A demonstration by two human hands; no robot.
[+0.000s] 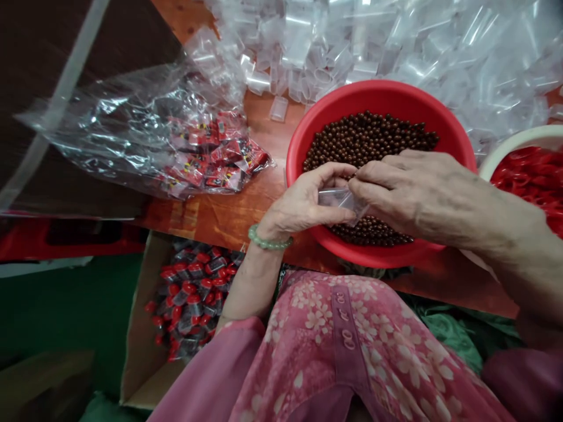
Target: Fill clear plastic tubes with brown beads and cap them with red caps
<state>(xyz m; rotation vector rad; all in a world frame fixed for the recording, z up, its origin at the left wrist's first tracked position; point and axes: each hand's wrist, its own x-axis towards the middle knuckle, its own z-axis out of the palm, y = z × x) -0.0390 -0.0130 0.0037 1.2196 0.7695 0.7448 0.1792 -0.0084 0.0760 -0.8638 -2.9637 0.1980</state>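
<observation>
Over the front of a red basin (pixel 303 138), my left hand (pixel 303 202) grips a small clear plastic container (pixel 336 199) between thumb and fingers. Small round brown balls (pixel 365 138) fill the basin. My right hand (pixel 409 187) reaches in from the right, its fingers bunched together at the container's open end. Whatever those fingertips pinch, if anything, is hidden behind the hand. The container is tilted, and its inside is partly covered by my fingers.
Many clear plastic containers (pixel 299 35) are heaped behind the basin. A clear bag (pixel 132 129) with red packets (pixel 224 152) lies left. A white-rimmed tub of red parts (pixel 532 181) stands right. Below left, a cardboard box (pixel 141 328) holds red-capped containers (pixel 193 293).
</observation>
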